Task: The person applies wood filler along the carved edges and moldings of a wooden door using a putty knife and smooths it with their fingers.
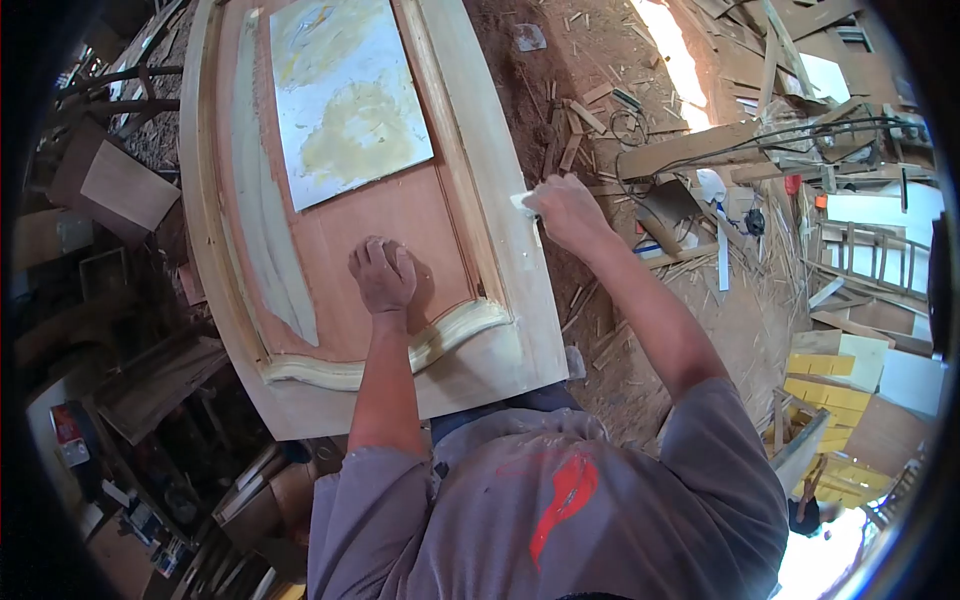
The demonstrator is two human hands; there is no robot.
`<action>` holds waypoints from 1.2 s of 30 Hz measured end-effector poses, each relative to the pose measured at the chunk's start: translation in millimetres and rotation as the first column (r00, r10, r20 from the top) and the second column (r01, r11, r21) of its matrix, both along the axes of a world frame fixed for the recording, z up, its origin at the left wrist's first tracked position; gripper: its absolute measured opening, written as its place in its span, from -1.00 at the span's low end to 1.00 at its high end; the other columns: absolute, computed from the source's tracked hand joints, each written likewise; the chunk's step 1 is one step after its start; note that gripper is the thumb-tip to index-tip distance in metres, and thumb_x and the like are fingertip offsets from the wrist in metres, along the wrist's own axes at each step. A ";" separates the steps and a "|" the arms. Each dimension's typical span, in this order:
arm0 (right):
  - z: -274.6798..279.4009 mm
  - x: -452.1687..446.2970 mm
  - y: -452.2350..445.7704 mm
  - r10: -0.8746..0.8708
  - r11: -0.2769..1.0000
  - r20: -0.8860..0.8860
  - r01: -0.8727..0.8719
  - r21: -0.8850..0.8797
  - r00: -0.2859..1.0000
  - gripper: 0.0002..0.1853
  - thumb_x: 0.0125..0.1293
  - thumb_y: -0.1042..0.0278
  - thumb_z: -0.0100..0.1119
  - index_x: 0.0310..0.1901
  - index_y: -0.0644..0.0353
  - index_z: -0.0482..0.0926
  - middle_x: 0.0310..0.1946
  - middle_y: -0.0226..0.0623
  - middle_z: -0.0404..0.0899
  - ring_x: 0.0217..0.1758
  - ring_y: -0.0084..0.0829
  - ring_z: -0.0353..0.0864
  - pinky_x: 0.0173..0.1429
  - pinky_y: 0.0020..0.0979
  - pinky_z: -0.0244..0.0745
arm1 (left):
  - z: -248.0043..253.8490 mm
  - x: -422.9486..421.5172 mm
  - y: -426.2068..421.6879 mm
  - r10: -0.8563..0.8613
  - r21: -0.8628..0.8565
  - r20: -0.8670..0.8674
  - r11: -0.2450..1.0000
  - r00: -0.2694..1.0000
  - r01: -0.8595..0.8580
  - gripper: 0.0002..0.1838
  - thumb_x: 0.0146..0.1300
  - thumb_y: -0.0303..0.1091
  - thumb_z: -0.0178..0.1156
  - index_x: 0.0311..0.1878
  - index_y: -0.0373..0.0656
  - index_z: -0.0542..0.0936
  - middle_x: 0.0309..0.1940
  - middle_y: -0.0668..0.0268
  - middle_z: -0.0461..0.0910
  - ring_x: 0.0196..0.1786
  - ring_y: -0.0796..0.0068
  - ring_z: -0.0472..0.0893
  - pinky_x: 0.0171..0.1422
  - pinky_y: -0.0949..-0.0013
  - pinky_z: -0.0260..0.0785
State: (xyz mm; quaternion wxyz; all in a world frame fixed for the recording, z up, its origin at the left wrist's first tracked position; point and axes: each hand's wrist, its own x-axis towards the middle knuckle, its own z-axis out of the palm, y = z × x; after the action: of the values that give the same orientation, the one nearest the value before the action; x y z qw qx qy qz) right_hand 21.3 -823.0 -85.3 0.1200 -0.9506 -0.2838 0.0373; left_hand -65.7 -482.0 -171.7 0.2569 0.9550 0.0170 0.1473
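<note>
- L hand [383, 277] rested on lower mid. of the wooden door [430, 225], fingers bent; couldn't tell how wide.
- R hand [568, 215] had fingers closed tight on a small white tool [522, 204], at the door's R edge.
- White sheet [300, 105] w/ cream paste [355, 130] lay on the door, beyond L hand.
- Curved moulding [475, 318] ran nr the door's close end.
- Wood scraps [585, 115] littered the ground, R side.

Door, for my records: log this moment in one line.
left hand: on door | right hand: holds white piece at door edge | smeared board: on door
</note>
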 end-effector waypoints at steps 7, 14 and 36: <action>18.0 -82.8 -22.5 0.064 0.990 -0.212 -0.089 -0.111 0.975 -0.81 0.31 0.47 0.14 -0.26 0.05 0.77 -0.28 -0.22 0.68 -0.04 -0.15 0.64 0.07 -0.11 0.47 | -1.4 -3.7 1.6 0.008 -0.007 0.016 1.000 1.000 -0.008 -0.67 0.33 -0.19 0.23 0.00 -0.24 0.56 0.05 -0.02 0.61 0.19 -0.12 0.53 0.43 -0.17 0.28; 55.4 -115.6 -29.2 -0.389 0.791 -0.597 0.587 0.175 0.702 -0.72 0.44 0.39 0.32 0.13 0.20 0.76 0.04 -0.15 0.80 0.13 -0.24 0.76 0.26 -0.23 0.59 | -5.9 -5.5 5.0 0.023 0.007 0.019 1.000 1.000 -0.024 -0.65 0.33 -0.18 0.22 0.01 -0.25 0.56 0.06 -0.03 0.60 0.20 -0.13 0.53 0.43 -0.18 0.28; 50.2 -312.9 30.1 -0.538 0.599 -0.486 0.718 0.355 0.689 -0.72 0.47 0.47 0.30 0.16 0.30 0.74 0.03 -0.02 0.77 0.10 -0.07 0.76 0.24 -0.24 0.60 | -11.8 -7.5 11.4 0.007 -0.106 0.018 0.994 1.000 -0.005 -0.63 0.33 -0.16 0.23 0.04 -0.25 0.59 0.08 0.00 0.61 0.22 -0.12 0.52 0.42 -0.16 0.31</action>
State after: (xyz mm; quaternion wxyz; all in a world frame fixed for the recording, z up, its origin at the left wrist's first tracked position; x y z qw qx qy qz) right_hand -291.6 -792.9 -35.1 0.4224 -0.8980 0.1005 0.0716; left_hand -73.2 -470.6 -183.5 0.3069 0.9386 0.0254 0.1556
